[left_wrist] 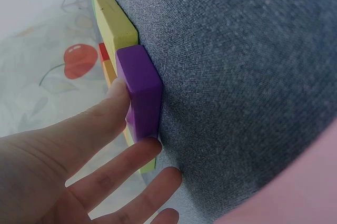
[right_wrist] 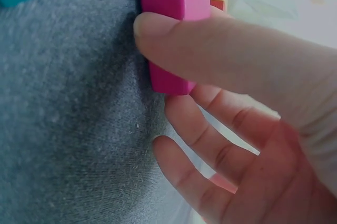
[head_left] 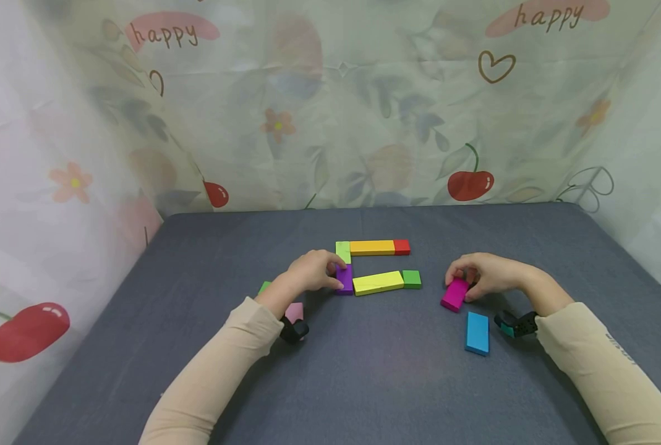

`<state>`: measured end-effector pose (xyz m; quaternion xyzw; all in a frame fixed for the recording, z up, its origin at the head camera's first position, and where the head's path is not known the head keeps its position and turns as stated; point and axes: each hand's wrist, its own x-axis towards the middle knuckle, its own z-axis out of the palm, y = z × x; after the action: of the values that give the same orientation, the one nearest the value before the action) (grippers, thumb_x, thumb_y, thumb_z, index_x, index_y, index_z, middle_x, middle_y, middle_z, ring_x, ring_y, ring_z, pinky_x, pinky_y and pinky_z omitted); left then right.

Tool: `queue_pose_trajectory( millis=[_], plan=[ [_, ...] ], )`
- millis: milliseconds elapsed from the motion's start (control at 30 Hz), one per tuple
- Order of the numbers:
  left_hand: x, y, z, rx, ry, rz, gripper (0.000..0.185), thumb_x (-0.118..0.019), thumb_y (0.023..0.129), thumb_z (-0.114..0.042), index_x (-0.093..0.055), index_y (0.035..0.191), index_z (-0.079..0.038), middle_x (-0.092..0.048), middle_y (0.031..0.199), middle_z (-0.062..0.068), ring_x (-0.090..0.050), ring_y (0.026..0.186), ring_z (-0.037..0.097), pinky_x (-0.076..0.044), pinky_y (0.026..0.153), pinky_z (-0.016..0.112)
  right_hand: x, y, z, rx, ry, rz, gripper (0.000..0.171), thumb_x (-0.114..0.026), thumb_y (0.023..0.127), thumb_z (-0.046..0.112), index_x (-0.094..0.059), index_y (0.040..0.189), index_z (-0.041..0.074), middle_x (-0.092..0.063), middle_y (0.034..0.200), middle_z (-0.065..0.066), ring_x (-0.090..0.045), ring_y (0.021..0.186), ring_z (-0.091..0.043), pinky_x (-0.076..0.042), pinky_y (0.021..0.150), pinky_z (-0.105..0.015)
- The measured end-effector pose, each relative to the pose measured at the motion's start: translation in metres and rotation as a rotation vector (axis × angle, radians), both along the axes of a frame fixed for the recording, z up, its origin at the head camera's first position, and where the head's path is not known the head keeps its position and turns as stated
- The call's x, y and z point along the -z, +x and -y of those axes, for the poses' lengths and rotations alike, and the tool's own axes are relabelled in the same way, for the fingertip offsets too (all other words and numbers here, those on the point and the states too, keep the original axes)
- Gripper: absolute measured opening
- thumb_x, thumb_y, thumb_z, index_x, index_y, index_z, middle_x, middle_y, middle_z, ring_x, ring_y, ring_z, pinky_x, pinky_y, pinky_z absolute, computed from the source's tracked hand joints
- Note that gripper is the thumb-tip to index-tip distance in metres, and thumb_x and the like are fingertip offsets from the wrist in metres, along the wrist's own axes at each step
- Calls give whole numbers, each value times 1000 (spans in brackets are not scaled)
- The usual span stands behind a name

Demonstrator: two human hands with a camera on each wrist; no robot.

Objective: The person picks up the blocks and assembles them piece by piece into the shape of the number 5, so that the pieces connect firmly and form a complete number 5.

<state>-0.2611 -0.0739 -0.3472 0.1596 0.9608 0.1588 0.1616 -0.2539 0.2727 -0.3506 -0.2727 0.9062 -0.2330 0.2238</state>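
the left hand (head_left: 310, 272) rests on the grey table (head_left: 363, 383) with its fingers nearly straight and a little apart; the fingertips (left_wrist: 150, 147) touch the side of the purple block (head_left: 344, 278), which lies flat just ahead of them. that light, flat-fingered contact looks like a nudge or a steadying touch rather than a grasp, apt for keeping the block flush with its neighbours. the purple block sits end-on against the yellow block (head_left: 378, 282), beyond which lies a dark green block (head_left: 412, 279). past the fingertips a light green block (head_left: 342, 251), an orange block (head_left: 371, 247) and a red block (head_left: 402, 246) form a parallel row.

the right hand (head_left: 488, 275) grips the magenta block (head_left: 455, 294): the thumb (right_wrist: 210, 50) crosses one broad face and the curled fingers lie on the other side, so the block is clamped between them, tilted with one edge at the cloth, seemingly for lifting. a blue block (head_left: 477, 333) lies just behind that hand, apart from it. a pink block (head_left: 294, 311) lies partly hidden under the left wrist.
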Motion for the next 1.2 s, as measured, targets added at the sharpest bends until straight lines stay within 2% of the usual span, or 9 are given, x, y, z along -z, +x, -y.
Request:
queue_pose_trajectory(
  millis=[633, 1200],
  plan=[
    [1, -1, 0, -7, -2, 8, 44, -73, 80, -28, -62, 122, -22, -65, 111, 5, -58, 87, 17, -48, 79, 33, -6, 0, 10, -19, -7, -23, 28, -72, 78, 11, -62, 104, 16, -56, 103, -4, -51, 95, -19, -47, 81, -34],
    [2, -2, 0, -5, -9, 4, 44, -73, 80, -29, -62, 122, -22, -65, 111, 5, -57, 89, 18, -48, 79, 33, -9, 4, 24, -69, -33, -40, 28, -73, 78, 10, -62, 104, 16, -57, 102, -2, -50, 96, -18, -50, 83, -36]
  ],
)
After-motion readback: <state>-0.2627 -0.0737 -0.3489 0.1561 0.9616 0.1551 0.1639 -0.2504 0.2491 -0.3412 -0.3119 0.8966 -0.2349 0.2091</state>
